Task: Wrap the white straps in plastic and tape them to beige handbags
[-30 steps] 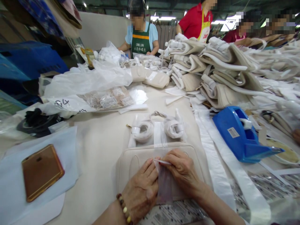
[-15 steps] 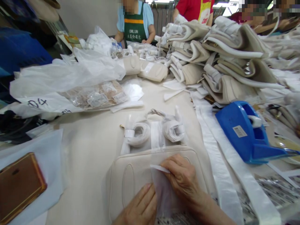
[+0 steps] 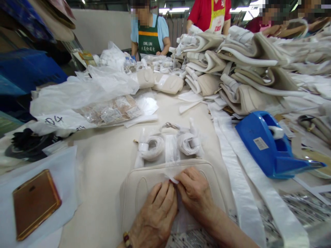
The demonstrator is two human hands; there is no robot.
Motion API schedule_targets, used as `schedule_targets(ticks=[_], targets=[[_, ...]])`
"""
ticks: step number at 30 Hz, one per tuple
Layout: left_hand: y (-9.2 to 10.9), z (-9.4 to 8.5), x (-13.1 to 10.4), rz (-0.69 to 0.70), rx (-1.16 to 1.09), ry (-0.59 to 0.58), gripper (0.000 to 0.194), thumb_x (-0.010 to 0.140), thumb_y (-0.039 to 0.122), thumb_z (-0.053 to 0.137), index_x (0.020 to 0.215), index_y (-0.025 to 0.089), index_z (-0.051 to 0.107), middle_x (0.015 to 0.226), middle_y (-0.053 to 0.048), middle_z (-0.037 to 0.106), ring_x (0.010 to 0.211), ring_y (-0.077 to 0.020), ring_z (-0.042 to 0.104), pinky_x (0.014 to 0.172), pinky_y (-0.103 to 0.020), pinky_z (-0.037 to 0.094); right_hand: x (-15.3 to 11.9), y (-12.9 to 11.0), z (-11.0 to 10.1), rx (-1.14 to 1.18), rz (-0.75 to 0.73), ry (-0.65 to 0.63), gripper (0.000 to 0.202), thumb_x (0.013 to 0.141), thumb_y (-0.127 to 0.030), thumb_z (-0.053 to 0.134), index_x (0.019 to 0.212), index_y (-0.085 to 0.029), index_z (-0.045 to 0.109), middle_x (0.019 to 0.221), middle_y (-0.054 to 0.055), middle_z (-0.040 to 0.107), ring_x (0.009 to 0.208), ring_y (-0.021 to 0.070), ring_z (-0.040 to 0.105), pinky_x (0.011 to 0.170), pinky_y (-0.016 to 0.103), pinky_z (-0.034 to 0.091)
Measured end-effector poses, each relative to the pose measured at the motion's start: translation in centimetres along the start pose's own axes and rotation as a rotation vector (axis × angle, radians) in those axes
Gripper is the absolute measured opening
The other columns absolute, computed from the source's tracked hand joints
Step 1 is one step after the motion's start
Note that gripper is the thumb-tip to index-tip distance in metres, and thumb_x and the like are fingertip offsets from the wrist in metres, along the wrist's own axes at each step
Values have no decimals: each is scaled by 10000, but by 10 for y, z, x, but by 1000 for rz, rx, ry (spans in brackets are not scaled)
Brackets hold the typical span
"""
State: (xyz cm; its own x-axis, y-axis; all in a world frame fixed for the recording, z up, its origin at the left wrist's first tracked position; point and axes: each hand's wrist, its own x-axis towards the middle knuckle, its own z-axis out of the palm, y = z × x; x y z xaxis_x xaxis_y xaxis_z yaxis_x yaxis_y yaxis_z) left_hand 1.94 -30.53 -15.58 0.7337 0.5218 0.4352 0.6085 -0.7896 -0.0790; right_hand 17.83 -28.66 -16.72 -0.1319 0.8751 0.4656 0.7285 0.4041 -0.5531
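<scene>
A cream handbag point(image 3: 139, 203) lies in front of me, with a translucent white strip point(image 3: 170, 150) running down over its middle. My right hand point(image 3: 195, 191) pinches a folded edge of that strip between thumb and fingers. My left hand point(image 3: 156, 212) is curled against it from the other side, its fingertips closed at the same edge; the thumb is hidden. Above the bag's top edge sit two wrapped strap coils, a left coil point(image 3: 153, 147) and a right coil point(image 3: 188, 143), on either side of the strip.
A blue tape dispenser point(image 3: 266, 148) and long white strips point(image 3: 240, 172) lie to the right. Folded beige bags point(image 3: 248, 72) are piled behind. On the left are a phone point(image 3: 36, 203) and a plastic bag of small packets point(image 3: 108, 110). A person in a green apron point(image 3: 148, 39) stands across the table.
My left hand has moved up and right over the bag, and its fingertips now meet the right hand at the strip's edge. The view has shifted slightly.
</scene>
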Motion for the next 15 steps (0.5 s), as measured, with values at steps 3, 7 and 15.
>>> schedule_targets(ticks=[3, 7, 15], targets=[[-2, 5, -3, 8, 30, -32, 365, 869, 97, 303, 1110, 75, 576, 1169, -109, 601, 1160, -238, 485, 971, -365, 407, 4, 1, -1, -2, 55, 7, 194, 832, -110, 487, 657, -183, 527, 656, 16, 517, 643, 151, 474, 589, 253, 369], [0, 7, -5, -15, 67, -30, 342, 868, 121, 346, 1129, 90, 564, 1202, -106, 583, 1180, -225, 469, 994, -350, 375, 14, 1, 2, -26, 128, 108, 46, 856, -203, 482, 846, -180, 521, 795, 39, 526, 646, 157, 505, 559, 264, 438], [1, 16, -8, -13, 65, -2, 341, 878, 179, 345, 1136, 112, 558, 1280, -134, 529, 1265, -243, 390, 1052, -365, 286, -3, 20, -66, -28, 119, 406, 241, 831, -212, 577, 1070, -209, 550, 962, 45, 527, 634, 117, 504, 594, 274, 470]])
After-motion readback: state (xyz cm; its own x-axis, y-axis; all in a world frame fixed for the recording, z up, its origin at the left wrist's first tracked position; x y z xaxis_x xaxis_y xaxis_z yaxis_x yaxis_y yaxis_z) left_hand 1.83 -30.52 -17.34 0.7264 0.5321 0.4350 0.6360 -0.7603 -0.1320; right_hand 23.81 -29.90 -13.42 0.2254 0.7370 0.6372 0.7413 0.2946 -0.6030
